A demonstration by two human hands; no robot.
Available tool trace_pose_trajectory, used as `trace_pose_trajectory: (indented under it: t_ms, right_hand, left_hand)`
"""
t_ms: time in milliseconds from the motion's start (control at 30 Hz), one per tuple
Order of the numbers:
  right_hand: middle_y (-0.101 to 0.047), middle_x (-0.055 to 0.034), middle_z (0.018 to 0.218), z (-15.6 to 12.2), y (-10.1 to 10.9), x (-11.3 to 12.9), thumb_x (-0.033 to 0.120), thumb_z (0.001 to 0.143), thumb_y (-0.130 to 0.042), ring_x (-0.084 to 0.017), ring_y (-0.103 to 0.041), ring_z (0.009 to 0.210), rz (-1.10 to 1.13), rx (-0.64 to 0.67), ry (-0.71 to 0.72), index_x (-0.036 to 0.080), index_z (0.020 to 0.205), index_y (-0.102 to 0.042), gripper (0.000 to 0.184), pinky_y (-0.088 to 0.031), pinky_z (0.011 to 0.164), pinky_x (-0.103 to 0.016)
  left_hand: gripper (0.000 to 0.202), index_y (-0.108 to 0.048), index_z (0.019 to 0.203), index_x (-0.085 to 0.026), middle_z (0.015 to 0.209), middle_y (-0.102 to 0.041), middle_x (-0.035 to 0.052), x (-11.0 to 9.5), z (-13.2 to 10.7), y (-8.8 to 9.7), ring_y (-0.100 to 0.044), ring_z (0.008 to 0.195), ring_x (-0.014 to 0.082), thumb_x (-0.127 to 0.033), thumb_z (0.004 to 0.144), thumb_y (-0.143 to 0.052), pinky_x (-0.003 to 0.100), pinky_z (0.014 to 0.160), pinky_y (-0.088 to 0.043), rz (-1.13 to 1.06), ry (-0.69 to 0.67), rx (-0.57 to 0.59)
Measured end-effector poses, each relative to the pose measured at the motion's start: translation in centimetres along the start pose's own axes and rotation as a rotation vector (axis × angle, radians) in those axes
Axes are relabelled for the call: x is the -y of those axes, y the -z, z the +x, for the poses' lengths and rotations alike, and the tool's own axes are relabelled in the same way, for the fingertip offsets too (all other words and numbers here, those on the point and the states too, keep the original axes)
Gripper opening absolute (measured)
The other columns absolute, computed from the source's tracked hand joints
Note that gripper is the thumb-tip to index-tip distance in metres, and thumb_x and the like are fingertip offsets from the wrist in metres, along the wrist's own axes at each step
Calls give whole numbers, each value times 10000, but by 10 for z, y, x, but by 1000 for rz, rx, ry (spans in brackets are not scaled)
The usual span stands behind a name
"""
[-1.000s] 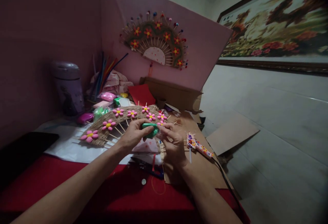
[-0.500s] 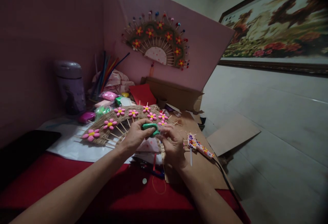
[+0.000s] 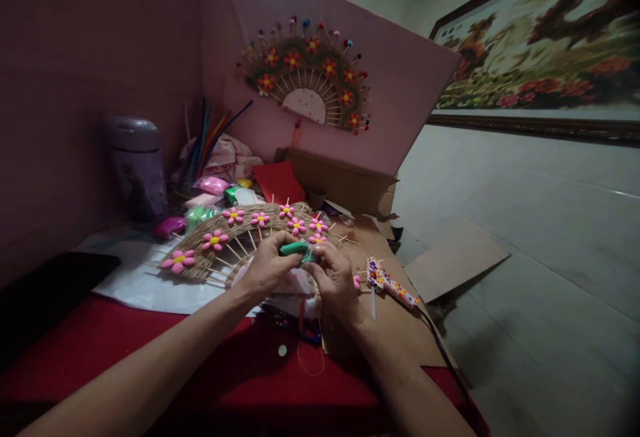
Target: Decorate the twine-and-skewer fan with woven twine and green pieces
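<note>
Red tablecloth (image 3: pixel 240 370), one: covering the lower frame and bearing a small pale disc (image 3: pixel 283 350) at lower centre. Hands, two, bare: the left hand (image 3: pixel 267 267) is pinching the left end of a green packet (image 3: pixel 295 249) between thumb and fingers; the right hand (image 3: pixel 337 283) is pinching clear film at its right end. The packet is sitting at the centre of the frame, its long axis running across from left to right and dipping slightly rightward; the left hand is standing nearer its green body, the right nearer the film. Twine fan (image 3: pixel 240 229), pink-flowered: lying just behind, spreading left of centre. Glue gun (image 3: pixel 393 283), flower-patterned: resting on cardboard (image 3: pixel 420 330), right of centre. Purple bottle (image 3: pixel 137 173): standing at middle left. Second fan (image 3: pixel 303 63), orange-flowered: hanging at upper centre.
</note>
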State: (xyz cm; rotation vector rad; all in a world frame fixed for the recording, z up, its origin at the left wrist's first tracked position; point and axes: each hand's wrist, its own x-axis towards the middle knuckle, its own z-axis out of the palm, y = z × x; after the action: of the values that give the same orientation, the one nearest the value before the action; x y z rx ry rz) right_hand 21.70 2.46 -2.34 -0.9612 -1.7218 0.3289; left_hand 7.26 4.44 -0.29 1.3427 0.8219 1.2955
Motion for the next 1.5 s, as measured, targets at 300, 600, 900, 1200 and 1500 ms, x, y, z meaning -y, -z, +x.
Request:
trace_pose_trajectory:
  t_ms: [300,600,900,1200,1500]
  right_hand:
    - [-496,21,656,1,11,-8,197,747,-588,-105,-434,581,-40,-21,-28,185,655,-535,106,-366,539,-234]
    - [-583,-45,888,9,20,-7,290,796,-630,-155,-543,779,165,29,-52,197,860,-685,125,-437,609,-257]
    - [-514,-31,874,5,14,-12,138,791,-591,-169,-514,825,-129,168,129,234,958,-670,208,-439,703,-277]
    - [-548,-49,955,10,15,-7,239,813,-575,-170,-536,877,136,23,-40,191,794,-624,72,-456,706,-273]
    - [-587,0,762,21,25,-10,190,761,-556,-104,-493,573,747,-272,-337,208,1004,-574,245,-429,518,-231]
  left_hand:
    - [222,-623,745,-118,592,-576,-8,2,2,1,-491,509,91,-230,590,-734,225,481,-371,-129,126,114]
    - [279,-630,751,-115,596,-589,-7,9,10,9,-512,494,84,-221,547,-788,206,453,-364,-266,155,40]
    - [241,-622,763,-126,595,-572,-22,8,5,5,-484,510,81,-236,591,-750,208,485,-365,-120,67,-22]
    - [291,-634,775,-118,639,-616,7,16,10,6,-542,536,98,-240,555,-781,224,506,-411,-222,162,3]
    - [325,-608,722,-124,606,-631,-1,9,15,11,-574,532,103,-158,466,-804,215,495,-428,-383,246,-148]
